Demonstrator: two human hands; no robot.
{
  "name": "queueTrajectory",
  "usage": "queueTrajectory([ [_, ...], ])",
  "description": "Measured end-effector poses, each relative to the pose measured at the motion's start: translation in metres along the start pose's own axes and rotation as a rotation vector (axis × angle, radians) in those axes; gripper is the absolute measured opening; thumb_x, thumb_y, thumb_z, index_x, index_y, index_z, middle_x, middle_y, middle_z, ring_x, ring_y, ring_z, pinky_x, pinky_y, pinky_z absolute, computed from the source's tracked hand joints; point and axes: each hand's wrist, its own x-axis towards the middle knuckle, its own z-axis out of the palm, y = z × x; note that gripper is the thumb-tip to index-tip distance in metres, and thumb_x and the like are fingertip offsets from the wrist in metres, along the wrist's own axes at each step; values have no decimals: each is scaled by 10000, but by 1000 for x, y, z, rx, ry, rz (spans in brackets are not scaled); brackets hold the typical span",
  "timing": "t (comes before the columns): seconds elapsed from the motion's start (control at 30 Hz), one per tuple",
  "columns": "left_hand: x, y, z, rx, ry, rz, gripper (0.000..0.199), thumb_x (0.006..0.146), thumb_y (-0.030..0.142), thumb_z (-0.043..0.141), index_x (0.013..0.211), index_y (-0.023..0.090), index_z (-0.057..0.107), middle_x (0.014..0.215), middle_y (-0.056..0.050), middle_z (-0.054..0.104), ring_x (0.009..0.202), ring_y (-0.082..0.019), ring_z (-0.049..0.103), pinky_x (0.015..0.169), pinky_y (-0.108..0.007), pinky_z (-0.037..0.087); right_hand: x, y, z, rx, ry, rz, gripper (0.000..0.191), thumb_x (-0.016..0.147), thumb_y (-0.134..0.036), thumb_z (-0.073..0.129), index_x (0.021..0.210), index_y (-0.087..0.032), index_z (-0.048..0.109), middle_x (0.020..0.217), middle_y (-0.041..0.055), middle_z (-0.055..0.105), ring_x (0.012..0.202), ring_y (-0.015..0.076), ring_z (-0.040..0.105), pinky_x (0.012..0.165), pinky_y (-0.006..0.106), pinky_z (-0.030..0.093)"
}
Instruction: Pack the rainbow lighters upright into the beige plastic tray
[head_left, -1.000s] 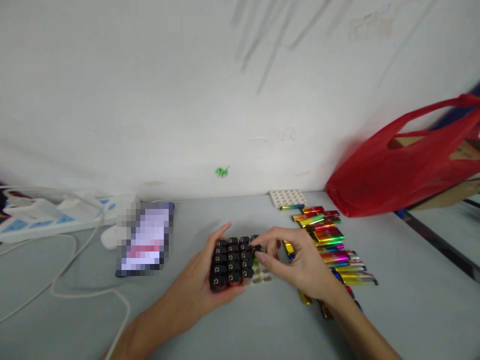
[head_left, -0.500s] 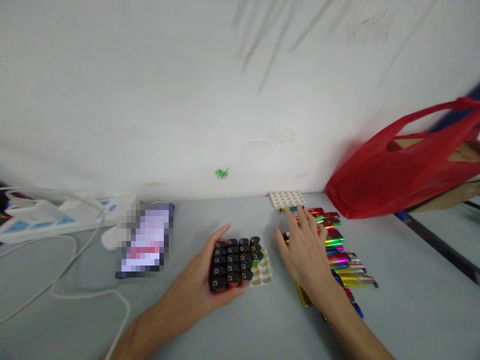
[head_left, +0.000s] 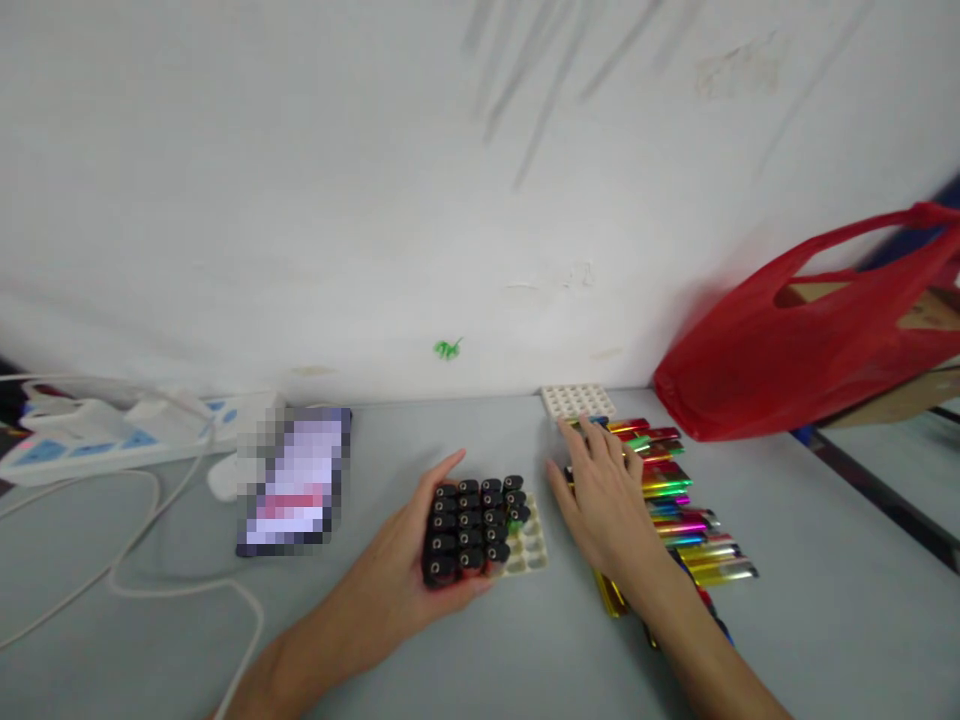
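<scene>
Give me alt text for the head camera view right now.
The left hand holds a pale tray partly filled with upright black-topped pieces; the right hand is at a pile of shiny multicolored tubes on a gray table. A pixelated phone lies to the left, a red bag to the right.

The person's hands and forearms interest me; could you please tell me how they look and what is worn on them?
The left hand and right hand are bare, without gloves. No sleeve, watch or bracelet shows on either forearm.
</scene>
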Motion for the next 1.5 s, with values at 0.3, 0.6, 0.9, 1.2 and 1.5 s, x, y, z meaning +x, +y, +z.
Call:
queueTrajectory([
  [0.3, -2, -3, -1, 21, 4, 9, 1040, 883, 281, 868, 1709, 355, 241, 1377, -91, 708, 966, -274, 817, 861, -433, 690, 0, -6, -5, 126, -52, -177, 433, 1150, -246, 480, 1560, -187, 608, 1631, 202, 606, 1512, 372, 537, 1217, 597, 397],
  [0.6, 0, -3, 1, 14, 19, 2, 1038, 863, 274, 867, 1700, 335, 256, 1254, -69, 750, 894, -263, 804, 827, -421, 682, 4, -6, -11, 183, -56, -231, 295, 1129, -176, 559, 1389, -222, 690, 1334, 133, 760, 1257, 327, 658, 1099, 526, 420],
  [0.9, 0, 2, 0, 8, 8, -5, 1033, 860, 297, 872, 1691, 351, 261, 1273, -65, 739, 868, -251, 801, 818, -418, 684, 4, -1, 1, 133, -90, -168, 148, 1046, -175, 743, 1168, -231, 683, 1196, 111, 721, 1156, 341, 622, 988, 484, 418],
  [1.2, 0, -1, -1, 24, 11, 4, 1040, 865, 291, 890, 1696, 346, 265, 1277, -66, 747, 906, -268, 809, 853, -432, 686, 4, -3, 0, 115, -72, -217, 156, 1067, -156, 701, 1193, -246, 715, 1204, 112, 718, 1150, 341, 616, 954, 477, 416],
  [1.5, 0, -2, -1, 14, 3, 1, 1036, 873, 293, 882, 1702, 346, 264, 1281, -77, 748, 892, -264, 804, 825, -419, 689, 4, -13, -25, 825, 103, 34, 250, 1138, -370, 589, 1296, -267, 753, 1254, 89, 809, 1132, 293, 716, 1005, 449, 508],
])
